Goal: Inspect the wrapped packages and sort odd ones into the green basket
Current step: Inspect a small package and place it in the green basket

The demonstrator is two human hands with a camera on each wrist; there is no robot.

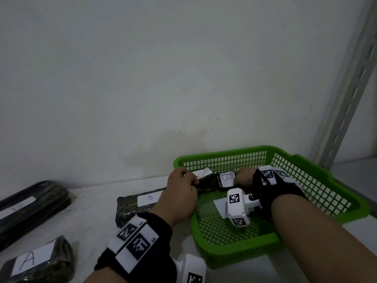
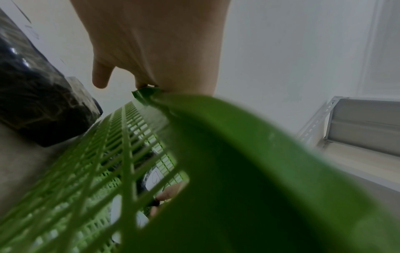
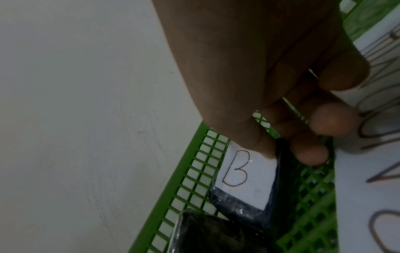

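- Both hands are working over the back left corner of the green basket (image 1: 306,213), which is sitting on the desk (image 1: 98,213) against the wall, presumably so rejects can go straight in.
- The left hand (image 1: 181,193) is curling its fingers over the near end of a dark wrapped package (image 1: 206,181), which is lying across the basket's rim; I judge it is steadying that end while the package goes in.
- The right hand (image 1: 243,177) is pinching the other end of the same package, right beside its white label marked B (image 1: 226,178), with thumb on top and fingers tucked under, probably to keep the letter readable.
- A white sheet of paper (image 1: 221,207) is lying on the basket floor; its writing is too cropped to read.
- Another B-labelled package (image 1: 132,207) is resting on the desk just left of the basket, seemingly next for checking.
- An A-labelled package (image 1: 40,260) and a long dark bundle (image 1: 30,203) are lying well apart to the left, likely the kept group.
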